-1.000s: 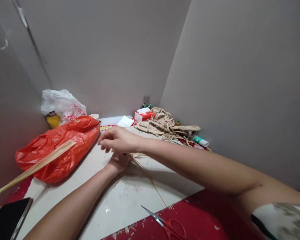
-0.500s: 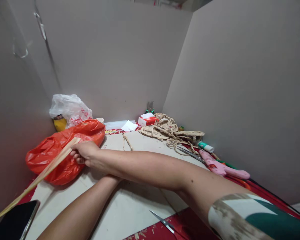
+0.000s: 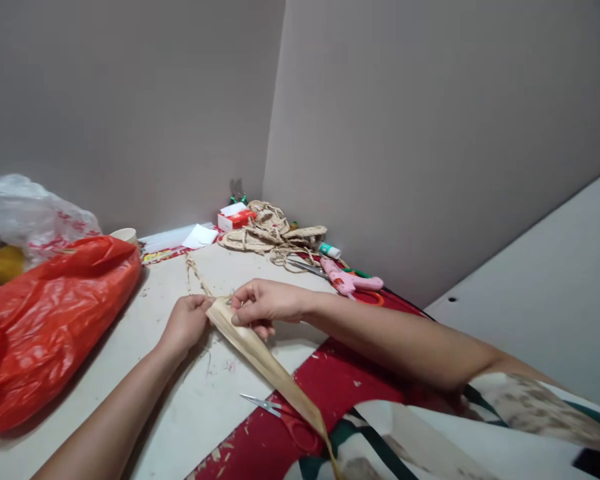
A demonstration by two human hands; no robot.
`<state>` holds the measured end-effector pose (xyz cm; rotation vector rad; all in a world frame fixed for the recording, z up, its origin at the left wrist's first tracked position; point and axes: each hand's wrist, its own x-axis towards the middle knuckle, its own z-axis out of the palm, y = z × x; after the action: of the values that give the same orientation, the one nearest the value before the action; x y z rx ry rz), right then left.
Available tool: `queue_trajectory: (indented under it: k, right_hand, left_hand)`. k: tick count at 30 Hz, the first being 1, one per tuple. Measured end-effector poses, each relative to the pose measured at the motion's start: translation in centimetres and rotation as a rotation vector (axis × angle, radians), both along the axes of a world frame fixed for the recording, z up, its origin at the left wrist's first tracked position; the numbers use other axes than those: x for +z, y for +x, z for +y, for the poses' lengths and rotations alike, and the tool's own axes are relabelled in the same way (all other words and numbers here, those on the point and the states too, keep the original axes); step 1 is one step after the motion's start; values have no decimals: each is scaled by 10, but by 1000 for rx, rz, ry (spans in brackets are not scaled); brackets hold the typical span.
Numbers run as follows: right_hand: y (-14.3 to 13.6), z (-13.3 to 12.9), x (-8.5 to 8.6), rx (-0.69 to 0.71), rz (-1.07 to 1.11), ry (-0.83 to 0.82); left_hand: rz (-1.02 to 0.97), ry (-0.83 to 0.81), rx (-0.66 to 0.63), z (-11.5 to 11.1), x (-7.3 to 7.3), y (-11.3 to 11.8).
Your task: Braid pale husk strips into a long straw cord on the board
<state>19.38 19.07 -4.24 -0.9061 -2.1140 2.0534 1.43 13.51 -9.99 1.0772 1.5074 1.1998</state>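
My left hand [image 3: 186, 321] is closed in a pinch at the near end of a thin braided straw-coloured cord [image 3: 196, 272] on the white board. My right hand [image 3: 267, 308] grips the top of a long, flat, tan dried husk strip [image 3: 267, 359], close beside my left fingertips. From there the strip slants down to the right, over the red cloth, toward my lap. Partly beneath it lie small red-handled scissors [image 3: 300, 430], blades pointing left. Where cord and strip meet, the fingers hide the detail.
A red plastic bag [image 3: 60, 320] bulges at the left, with a white plastic bag [image 3: 45, 213] behind. Coiled braided rope [image 3: 260, 237], a red-and-white box [image 3: 235, 219] and a pink glue gun [image 3: 353, 277] line the back right. A grey wall [image 3: 380, 133] rises behind.
My right hand has brought the husk strip from over the red bag to my left hand. The arms are no longer crossed. The view has turned right.
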Motion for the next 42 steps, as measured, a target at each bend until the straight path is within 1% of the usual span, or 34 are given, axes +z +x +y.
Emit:
queue_trajectory:
  k: [2,4,7,12,15,20,22,25,30,32,33,36,38,40,42]
  right_hand:
    - [2,-7,-11,9,-26,89]
    - [-2,-12,-19,-6,-22,172]
    - [-13,-13,-26,-18,-26,194]
    - [-24,-10,-29,-36,-8,178]
    - [-26,-9,-28,-63,-1,162]
    - [-30,-13,-32,-144,34,80]
    - [-31,-17,-34,-185,82,89]
    - [-33,-21,-37,-216,140,152]
    - [-35,-22,-38,-188,116,167]
    - [-36,-22,-40,-194,124,217]
    - [-36,-23,-41,-208,131,276]
    - [-38,-24,-43,-262,172,543]
    - [-39,-25,-42,-280,197,668]
    - [-39,-24,-40,-282,196,679]
    - [-38,-22,-38,-289,155,608]
  left_hand:
    - [7,-15,-2,-1,1,-2]
    - [11,-22,-2,-2,3,-1]
    - [16,-19,29,-3,6,3]
    - [69,14,128,-1,0,5]
    - [119,29,155,-1,-4,5]
    - [177,85,194,0,-6,6]
    - [189,104,201,-1,-7,7]
    - [203,112,197,-2,-6,8]
    - [194,105,180,-4,0,11]
    - [178,100,164,-4,1,11]
    - [167,100,154,-4,1,11]
    - [133,102,128,-3,1,10]
    - [114,103,114,-2,0,10]
    - [100,100,108,-2,1,9]
    - [90,90,112,-2,2,10]
